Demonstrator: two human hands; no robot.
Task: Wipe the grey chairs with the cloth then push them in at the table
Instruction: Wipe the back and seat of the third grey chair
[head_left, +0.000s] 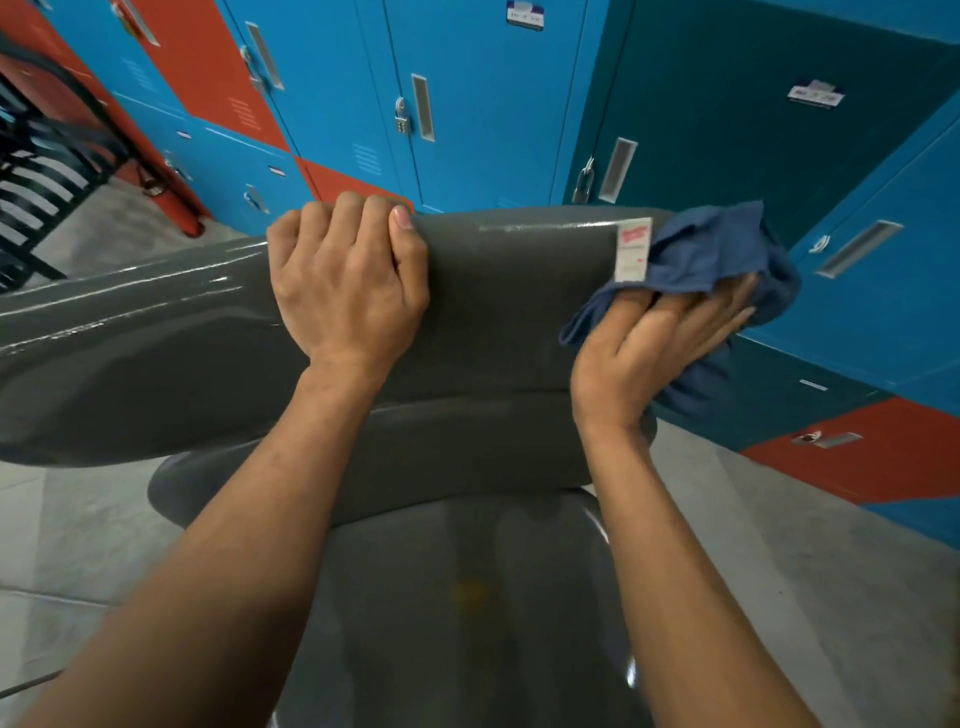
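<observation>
A grey plastic chair (509, 312) fills the middle of the view, its backrest facing me and its seat (467, 597) below. My left hand (348, 280) grips the top edge of the backrest, fingers curled over it. My right hand (649, 348) holds a blue cloth (717, 254) with a white tag against the right edge of the backrest. A second grey chair (130, 353) stands close at the left, its back touching or overlapping the first one.
Blue, teal and orange lockers (493, 104) line the wall just behind the chairs, some with padlocks. A black metal rack (36, 171) stands at the far left. Grey tiled floor (753, 519) shows to the right and lower left.
</observation>
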